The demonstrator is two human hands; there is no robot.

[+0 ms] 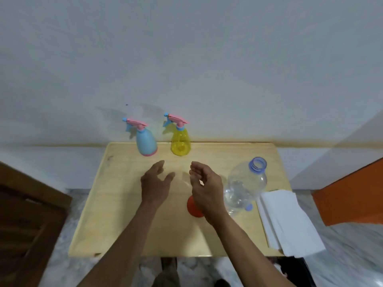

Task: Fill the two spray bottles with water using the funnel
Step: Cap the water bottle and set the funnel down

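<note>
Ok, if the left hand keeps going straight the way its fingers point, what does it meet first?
Probably the blue spray bottle. The left hand is open, fingers aimed toward the table's far edge, with bare tabletop between. Hand height is unclear, so this is a judgement.

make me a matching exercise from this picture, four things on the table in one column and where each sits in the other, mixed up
Things:
1. blue spray bottle
2. yellow spray bottle
3. clear water bottle
4. white paper towels

Places:
A. at the table's right edge, partly overhanging it
B. far edge of the table, left of the other sprayer
C. right side, uncapped, just left of the paper
D. far edge of the table, nearer the middle

Pairs: 1-B, 2-D, 3-C, 4-A
</note>
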